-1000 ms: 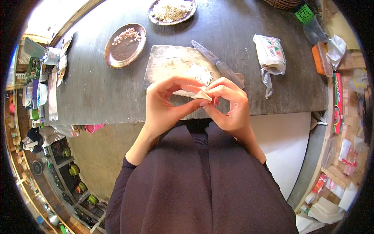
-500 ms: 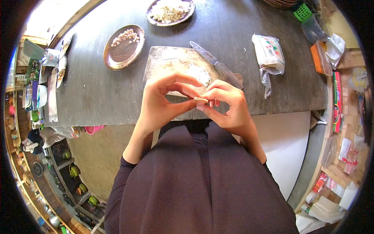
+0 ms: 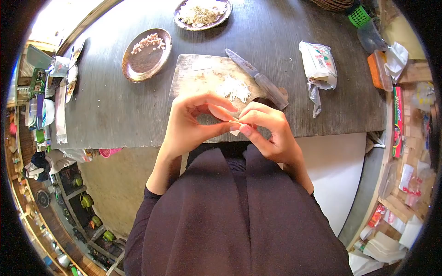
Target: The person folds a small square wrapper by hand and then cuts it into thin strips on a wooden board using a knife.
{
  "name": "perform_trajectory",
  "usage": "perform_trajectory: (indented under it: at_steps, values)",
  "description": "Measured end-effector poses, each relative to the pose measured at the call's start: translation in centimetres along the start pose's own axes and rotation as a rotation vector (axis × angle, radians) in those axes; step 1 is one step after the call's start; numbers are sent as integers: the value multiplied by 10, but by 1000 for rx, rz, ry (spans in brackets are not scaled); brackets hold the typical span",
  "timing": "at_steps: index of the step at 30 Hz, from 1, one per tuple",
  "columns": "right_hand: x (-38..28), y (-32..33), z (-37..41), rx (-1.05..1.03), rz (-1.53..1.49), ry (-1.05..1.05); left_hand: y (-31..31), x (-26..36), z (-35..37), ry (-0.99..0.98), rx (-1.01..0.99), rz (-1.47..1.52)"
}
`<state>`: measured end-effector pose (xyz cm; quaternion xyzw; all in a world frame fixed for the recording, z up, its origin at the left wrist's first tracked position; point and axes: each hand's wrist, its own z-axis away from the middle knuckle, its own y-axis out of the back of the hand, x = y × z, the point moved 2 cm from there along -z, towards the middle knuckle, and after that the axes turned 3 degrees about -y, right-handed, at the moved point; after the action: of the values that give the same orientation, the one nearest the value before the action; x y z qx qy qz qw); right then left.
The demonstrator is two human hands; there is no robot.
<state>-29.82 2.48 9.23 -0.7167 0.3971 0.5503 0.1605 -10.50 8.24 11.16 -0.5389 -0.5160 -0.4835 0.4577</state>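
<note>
My left hand [image 3: 189,126] and my right hand [image 3: 271,129] meet in front of the table's near edge. Thumb and fingertips of both pinch one small pale, thin piece [image 3: 235,132] between them; a whitish corner of it shows below. Its exact kind cannot be made out. Just beyond my fingers lies a wooden cutting board [image 3: 184,76], bearing a heap of thin white shreds [image 3: 235,89] and a small flat pale strip [image 3: 201,66]. A knife [image 3: 258,77] rests across the board's right side, blade tip pointing away to the left.
An oval brown plate [image 3: 149,64] with small pinkish chopped bits stands beyond the board to the left. Behind it, another plate [image 3: 202,27] holds pale shredded food. To the right lies a white plastic packet [image 3: 317,62]. An orange-and-clear container [image 3: 378,71] sits at the right edge.
My fingers have turned the pale piece, so it now shows thin edge-on with a corner hanging down. My right fingertips have shifted slightly; other things stay put.
</note>
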Motion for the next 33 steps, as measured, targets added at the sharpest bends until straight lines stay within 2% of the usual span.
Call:
perform_trajectory:
  at_steps: [7,12,16,18,22,27,30,33]
  values:
    - [-4,-4,-2,17,32,-35,1,-4,3,72,16,115]
    - [-2,-11,-6,21,57,-7,3,-9,6,-45,12,92]
    - [-1,-17,-9,23,124,16,8,-10,10,-16,16,58]
    - [-2,-20,-10,5,217,-81,12,-10,12,9,41,5]
    - [1,-29,-14,12,228,-82,19,-11,16,11,66,6]
    - [4,-37,-19,-33,240,-109,29,-14,18,-63,59,-144]
    - [7,-40,-21,-47,267,-124,36,-22,22,24,77,-61]
    - [7,-46,-26,-5,286,-136,39,-25,22,4,104,-33]
